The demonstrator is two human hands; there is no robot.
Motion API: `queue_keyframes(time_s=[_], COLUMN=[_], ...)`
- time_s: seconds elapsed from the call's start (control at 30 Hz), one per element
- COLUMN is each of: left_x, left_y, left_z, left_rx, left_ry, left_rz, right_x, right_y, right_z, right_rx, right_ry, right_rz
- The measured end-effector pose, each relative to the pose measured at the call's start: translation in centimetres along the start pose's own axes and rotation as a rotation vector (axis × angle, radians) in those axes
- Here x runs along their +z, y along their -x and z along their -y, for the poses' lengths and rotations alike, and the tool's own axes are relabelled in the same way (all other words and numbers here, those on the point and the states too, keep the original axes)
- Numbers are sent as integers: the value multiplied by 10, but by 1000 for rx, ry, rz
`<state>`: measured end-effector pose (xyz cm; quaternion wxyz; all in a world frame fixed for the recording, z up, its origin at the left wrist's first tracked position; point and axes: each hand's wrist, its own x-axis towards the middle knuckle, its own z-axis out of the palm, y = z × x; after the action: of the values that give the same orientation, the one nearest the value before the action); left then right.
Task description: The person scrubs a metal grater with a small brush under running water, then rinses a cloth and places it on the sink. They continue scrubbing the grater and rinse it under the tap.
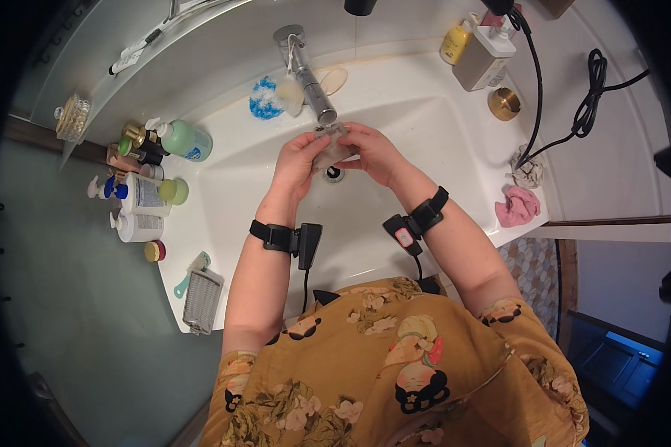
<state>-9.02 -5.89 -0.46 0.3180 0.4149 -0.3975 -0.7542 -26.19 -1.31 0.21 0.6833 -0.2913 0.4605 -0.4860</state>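
Both of my hands meet over the white washbasin (240,184), just below the spout of the chrome faucet (313,92). Between them is a small translucent, greyish piece (331,150); whether it is plastic or something else I cannot tell. My left hand (297,162) grips its left side with the thumb on top. My right hand (377,152) holds the right side, thumb and fingers on its upper edge. The drain (333,174) lies just under the piece. Whether water runs from the spout is unclear.
A green pump bottle (187,141) and several other bottles crowd the left ledge. Nearer me are a grey metal grater-like part (202,302) and a teal brush (193,274). A blue-and-white scrubber (266,99) sits behind the faucet. On the right are a brass cup (504,104), a pink cloth (518,207) and a black cord (587,106).
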Motion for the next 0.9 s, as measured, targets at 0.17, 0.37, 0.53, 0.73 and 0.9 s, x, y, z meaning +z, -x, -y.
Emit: queue_keyframes(time_s=[0.17, 0.37, 0.53, 0.73, 0.9], left_x=[4, -5, 5, -1, -2], left_y=[0, -11, -6, -11, -9], left_z=[2, 8, 1, 2, -1], left_rx=[-7, -20, 59, 74, 40], left_ry=[-93, -10, -95, -70, -11], left_rz=[-54, -79, -136, -178, -190], right_x=[2, -1, 5, 2, 6], right_y=[-6, -22, -28, -37, -33], right_z=[0, -13, -15, -16, -13], right_rx=[101, 22, -132, -104, -89], right_ry=[53, -16, 6, 73, 39], right_rz=[-47, -53, -109, -102, -52])
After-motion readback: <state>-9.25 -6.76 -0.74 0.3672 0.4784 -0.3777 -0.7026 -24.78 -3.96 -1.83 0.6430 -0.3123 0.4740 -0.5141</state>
